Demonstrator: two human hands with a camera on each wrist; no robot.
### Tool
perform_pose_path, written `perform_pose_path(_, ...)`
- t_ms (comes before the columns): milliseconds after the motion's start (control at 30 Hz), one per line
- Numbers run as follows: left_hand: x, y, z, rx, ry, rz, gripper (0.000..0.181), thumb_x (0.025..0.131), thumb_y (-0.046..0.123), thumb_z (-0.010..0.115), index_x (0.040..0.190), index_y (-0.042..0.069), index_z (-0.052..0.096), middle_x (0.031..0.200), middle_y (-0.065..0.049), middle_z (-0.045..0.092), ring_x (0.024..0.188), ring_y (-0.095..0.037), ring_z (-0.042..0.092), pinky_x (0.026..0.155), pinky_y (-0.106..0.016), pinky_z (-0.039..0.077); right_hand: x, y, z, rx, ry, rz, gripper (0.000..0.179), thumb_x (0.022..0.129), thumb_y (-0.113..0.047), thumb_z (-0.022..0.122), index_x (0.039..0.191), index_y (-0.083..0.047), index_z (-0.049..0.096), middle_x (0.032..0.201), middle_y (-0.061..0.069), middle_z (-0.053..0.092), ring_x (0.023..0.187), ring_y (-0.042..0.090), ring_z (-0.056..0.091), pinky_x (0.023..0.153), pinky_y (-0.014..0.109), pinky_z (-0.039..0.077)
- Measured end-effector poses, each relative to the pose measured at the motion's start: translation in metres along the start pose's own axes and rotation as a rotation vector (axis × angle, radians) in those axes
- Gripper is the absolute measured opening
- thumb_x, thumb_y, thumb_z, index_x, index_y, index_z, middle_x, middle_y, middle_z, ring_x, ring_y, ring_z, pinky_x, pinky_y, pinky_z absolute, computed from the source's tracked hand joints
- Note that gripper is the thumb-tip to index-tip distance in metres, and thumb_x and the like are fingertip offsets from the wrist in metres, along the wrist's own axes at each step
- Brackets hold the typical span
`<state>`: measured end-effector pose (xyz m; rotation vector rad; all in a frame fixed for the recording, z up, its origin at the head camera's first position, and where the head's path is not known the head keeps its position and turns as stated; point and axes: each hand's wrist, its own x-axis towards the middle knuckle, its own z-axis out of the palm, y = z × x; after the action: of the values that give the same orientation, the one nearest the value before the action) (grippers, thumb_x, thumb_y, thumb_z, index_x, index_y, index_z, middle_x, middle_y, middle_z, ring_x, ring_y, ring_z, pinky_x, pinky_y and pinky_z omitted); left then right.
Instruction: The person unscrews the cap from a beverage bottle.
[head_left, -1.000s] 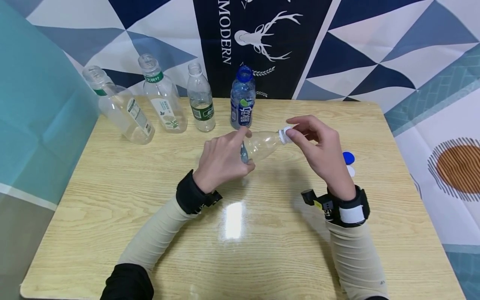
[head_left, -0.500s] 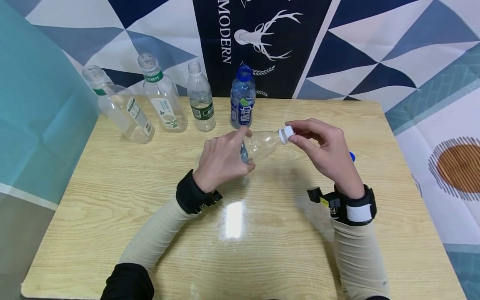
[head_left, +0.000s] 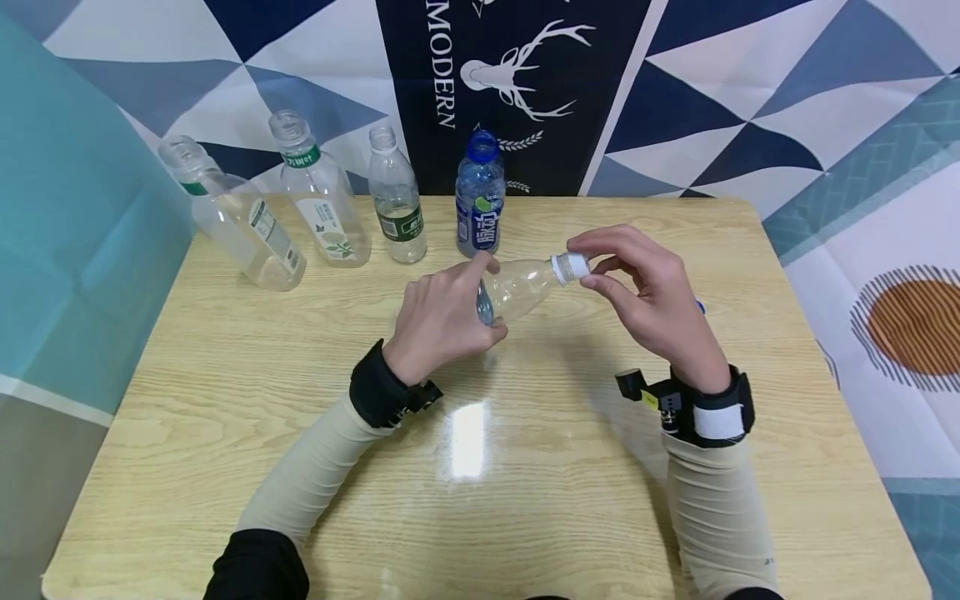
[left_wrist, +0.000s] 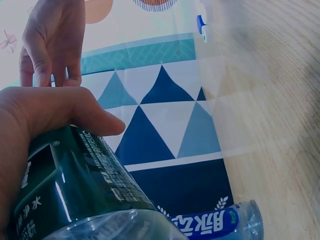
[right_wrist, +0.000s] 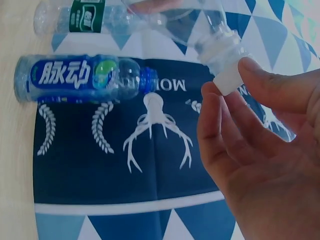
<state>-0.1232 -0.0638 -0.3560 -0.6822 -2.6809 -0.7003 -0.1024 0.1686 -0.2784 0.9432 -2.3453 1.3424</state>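
Observation:
My left hand (head_left: 450, 317) grips a clear plastic bottle (head_left: 525, 287) round its body, holding it tilted with its neck toward the right. In the left wrist view a dark green label (left_wrist: 85, 185) shows on the bottle under my thumb. My right hand (head_left: 637, 287) is at the neck. Thumb and fingertip pinch a white bottle cap (right_wrist: 228, 79) at the bottle's mouth, seen best in the right wrist view. The clear neck (right_wrist: 215, 47) shows right behind the cap.
Along the table's back edge stand a blue bottle (head_left: 480, 200), a small green-labelled bottle (head_left: 397, 200) and two larger clear bottles (head_left: 326, 208), (head_left: 247, 225), all uncapped. A blue cap (left_wrist: 200, 24) and a white cap (left_wrist: 205, 35) lie on the wooden table (head_left: 525, 500) behind my right wrist.
My right hand has shifted slightly right and its fingers have changed their hold at the cap. More of the bottle's neck end shows now. The left hand keeps its grip, nearly still.

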Motion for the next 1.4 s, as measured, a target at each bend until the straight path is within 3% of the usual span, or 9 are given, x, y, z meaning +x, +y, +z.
perform_pose_path(167,-0.001,-0.001,0.000,0.011,0.004,-0.008,0.060,0.059,0.043,0.073,0.111,0.018,0.056,0.063,0.011,0.047,0.046,-0.011,0.043,0.035,-0.027,0.031,-0.008,0.000,-0.008,-0.054,0.052,0.011,0.032,0.075,0.024,0.062,0.106,0.015,0.062,0.108,0.018,0.060,0.092,0.021,0.057,0.075,0.024,0.048)
perform_pose_path(367,-0.003,-0.002,-0.002,0.026,0.025,-0.031,0.058,0.058,0.042,0.073,0.109,0.018,0.057,0.058,0.010,0.044,0.044,-0.012,0.042,0.034,-0.028,0.030,-0.031,0.021,-0.021,-0.249,0.040,0.071,0.035,0.077,0.013,0.068,0.111,0.006,0.066,0.105,0.012,0.062,0.087,0.018,0.058,0.072,0.022,0.047)
perform_pose_path(500,-0.005,-0.002,-0.002,0.023,0.026,-0.021,0.058,0.058,0.042,0.072,0.109,0.017,0.057,0.058,0.010,0.044,0.044,-0.012,0.042,0.033,-0.028,0.030,-0.066,0.056,-0.029,-0.332,0.043,0.204,0.040,0.079,0.000,0.072,0.117,-0.002,0.061,0.104,0.004,0.061,0.087,0.013,0.057,0.069,0.020,0.044)
perform_pose_path(633,-0.005,-0.001,-0.003,0.024,0.027,-0.019,0.058,0.058,0.042,0.072,0.109,0.017,0.057,0.057,0.010,0.044,0.043,-0.012,0.041,0.033,-0.028,0.030,-0.107,0.083,-0.029,-0.385,0.043,0.369,0.030,0.079,-0.005,0.073,0.106,-0.003,0.058,0.096,0.003,0.060,0.084,0.016,0.057,0.065,0.027,0.046)
perform_pose_path(833,-0.003,0.000,-0.005,0.021,0.038,-0.021,0.058,0.058,0.040,0.072,0.108,0.016,0.059,0.055,0.009,0.042,0.043,-0.012,0.040,0.033,-0.028,0.029,-0.145,0.100,-0.035,-0.560,-0.084,0.587,0.017,0.079,-0.015,0.073,0.087,-0.006,0.062,0.086,0.010,0.061,0.073,0.025,0.060,0.056,0.037,0.045)
perform_pose_path(1000,-0.001,0.001,-0.004,0.002,0.040,-0.009,0.058,0.058,0.040,0.072,0.109,0.017,0.058,0.056,0.009,0.043,0.043,-0.012,0.041,0.033,-0.028,0.030,-0.155,0.107,-0.039,-0.649,-0.125,0.636,0.018,0.077,-0.019,0.074,0.082,-0.006,0.063,0.082,0.012,0.062,0.068,0.025,0.059,0.052,0.037,0.043)
perform_pose_path(1400,-0.002,0.006,0.003,-0.013,0.024,0.016,0.057,0.059,0.041,0.072,0.109,0.018,0.056,0.057,0.009,0.043,0.044,-0.012,0.041,0.033,-0.028,0.029,-0.160,0.110,-0.040,-0.718,-0.099,0.653,0.019,0.075,-0.019,0.077,0.076,-0.007,0.062,0.077,0.011,0.059,0.063,0.024,0.057,0.044,0.033,0.040)
